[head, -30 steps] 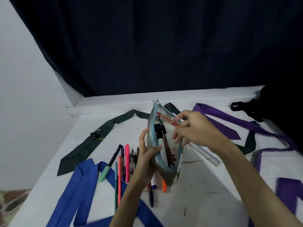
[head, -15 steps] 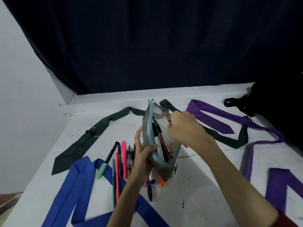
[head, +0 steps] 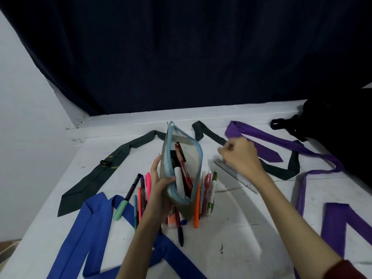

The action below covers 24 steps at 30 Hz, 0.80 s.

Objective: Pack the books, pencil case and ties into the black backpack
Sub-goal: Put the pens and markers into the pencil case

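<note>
Pencil case [head: 182, 168], unzipped and upright at table [head: 241, 234] centre, gripped by left hand [head: 161, 190]; pens inside. Right hand [head: 240, 156], fingers curled and holding nothing, above ruler [head: 235, 176]. Loose pens [head: 141, 190] beside case; ties around; backpack [head: 332, 125] far right.

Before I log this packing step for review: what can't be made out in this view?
- Right hand: motion-blurred, so whether it holds anything is unclear.
- Backpack: cut off by the right edge and dark against the curtain; open or closed unknown.
- Pens under the pencil case: partly hidden by it and the left hand.
- Books: none in view.
</note>
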Each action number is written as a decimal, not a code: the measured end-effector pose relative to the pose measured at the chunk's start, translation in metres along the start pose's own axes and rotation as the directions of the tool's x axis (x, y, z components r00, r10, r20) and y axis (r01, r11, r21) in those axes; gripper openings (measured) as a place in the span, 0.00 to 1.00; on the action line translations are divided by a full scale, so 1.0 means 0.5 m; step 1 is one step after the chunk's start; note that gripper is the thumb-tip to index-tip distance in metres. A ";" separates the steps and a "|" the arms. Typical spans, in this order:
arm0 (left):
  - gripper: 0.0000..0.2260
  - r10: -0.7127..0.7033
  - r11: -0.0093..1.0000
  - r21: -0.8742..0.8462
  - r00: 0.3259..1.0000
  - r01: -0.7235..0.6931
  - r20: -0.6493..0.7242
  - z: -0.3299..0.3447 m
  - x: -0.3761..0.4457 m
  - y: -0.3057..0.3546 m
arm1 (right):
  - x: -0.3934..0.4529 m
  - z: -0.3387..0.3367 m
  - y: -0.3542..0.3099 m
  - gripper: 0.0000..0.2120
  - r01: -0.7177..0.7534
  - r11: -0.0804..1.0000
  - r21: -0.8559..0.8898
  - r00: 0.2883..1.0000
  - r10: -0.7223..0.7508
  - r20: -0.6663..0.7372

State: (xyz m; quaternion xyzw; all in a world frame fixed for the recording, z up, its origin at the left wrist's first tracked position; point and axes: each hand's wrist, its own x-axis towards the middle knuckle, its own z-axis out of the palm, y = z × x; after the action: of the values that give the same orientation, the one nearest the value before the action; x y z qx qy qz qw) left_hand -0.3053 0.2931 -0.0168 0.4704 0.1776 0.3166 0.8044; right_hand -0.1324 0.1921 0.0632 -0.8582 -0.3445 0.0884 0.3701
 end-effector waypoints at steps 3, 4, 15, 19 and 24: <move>0.41 0.007 1.000 0.014 1.000 -0.007 -0.001 -0.007 -0.004 0.006 | 0.002 0.084 0.073 0.14 -0.166 0.963 -0.212 0.947 0.216 0.239; 0.40 0.007 1.000 0.018 1.000 -0.007 -0.001 -0.006 -0.005 0.008 | -0.003 0.109 0.085 0.14 -0.181 0.948 -0.260 0.927 0.253 0.277; 0.42 0.020 1.000 -0.007 1.000 -0.020 0.005 0.001 0.005 0.009 | 0.017 0.126 0.102 0.10 -0.274 0.951 0.144 0.961 0.266 0.077; 0.42 0.049 0.999 0.004 0.999 -0.049 0.010 -0.004 0.010 0.008 | 0.011 0.116 0.096 0.09 -0.041 0.999 -0.013 0.968 0.043 0.248; 0.43 0.049 0.998 0.031 0.999 -0.050 0.019 -0.019 0.011 0.009 | -0.012 0.111 0.086 0.11 0.418 0.827 -0.377 0.862 -0.230 0.452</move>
State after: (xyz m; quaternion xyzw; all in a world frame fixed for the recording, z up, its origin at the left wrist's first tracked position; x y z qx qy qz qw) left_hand -0.3083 0.3043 -0.0176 0.4902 0.1635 0.3291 0.7904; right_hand -0.1367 0.1989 -0.0066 -0.8136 -0.5648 0.1059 0.0889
